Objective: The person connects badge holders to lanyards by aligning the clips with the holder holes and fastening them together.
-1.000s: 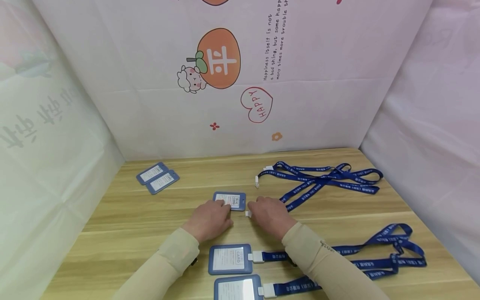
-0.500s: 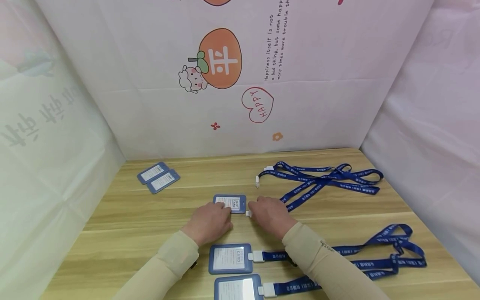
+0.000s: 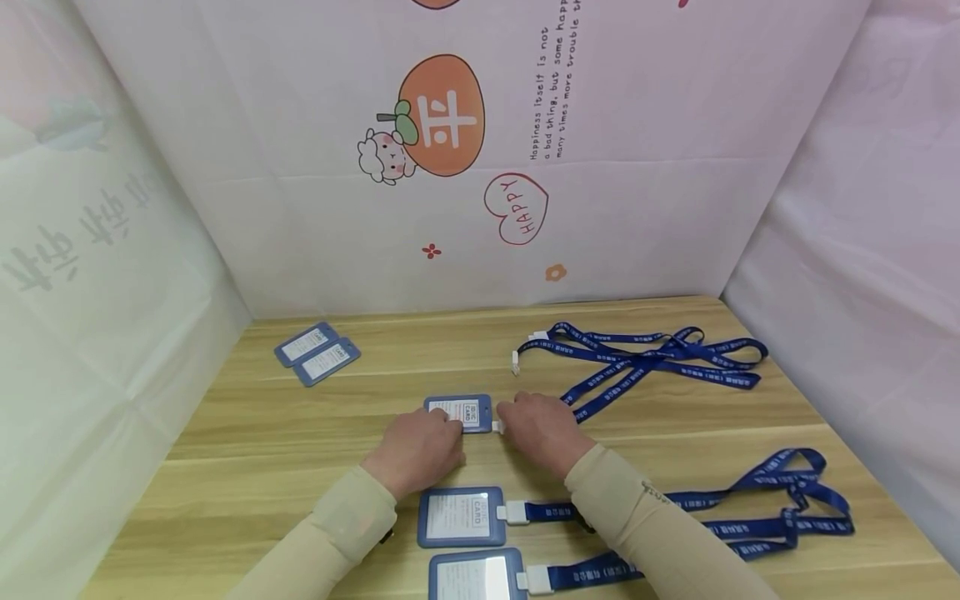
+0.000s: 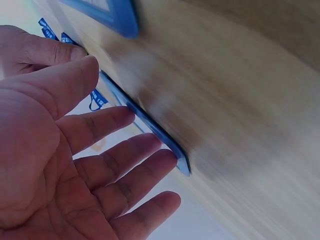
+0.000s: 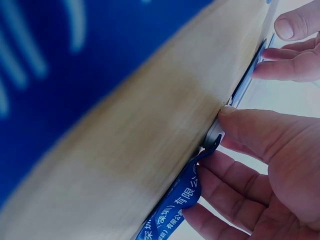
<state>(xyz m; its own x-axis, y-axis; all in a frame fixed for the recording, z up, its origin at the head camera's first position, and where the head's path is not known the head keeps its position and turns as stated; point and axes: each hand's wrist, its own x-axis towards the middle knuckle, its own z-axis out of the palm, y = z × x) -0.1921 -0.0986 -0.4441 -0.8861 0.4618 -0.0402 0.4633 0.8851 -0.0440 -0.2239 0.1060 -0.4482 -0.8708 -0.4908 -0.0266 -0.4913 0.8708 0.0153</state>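
Observation:
A blue badge holder (image 3: 472, 412) with a white card in it lies flat in the middle of the wooden table. My left hand (image 3: 415, 450) rests nearly straight fingertips on its face; the left wrist view shows the thumb held apart from the holder's edge (image 4: 170, 142). Just right of the holder's slotted end, my right hand (image 3: 542, 429) pinches the white clip (image 5: 215, 132) of a blue lanyard (image 5: 177, 207) between thumb and fingers. The clip's tip lies right beside the slot. Whether they touch is too small to tell.
Nearer me lie two badge holders (image 3: 461, 518) with lanyards (image 3: 742, 528) clipped on, running right under my right forearm. Two loose holders (image 3: 317, 354) lie at the back left. Other blue lanyards (image 3: 652, 357) are bunched at the back right, before a white cloth wall (image 3: 315, 242).
The badge holder has slid slightly toward me under my left fingertips, bringing its slotted end level with the clip. My right hand has stayed in place, pinching the clip.

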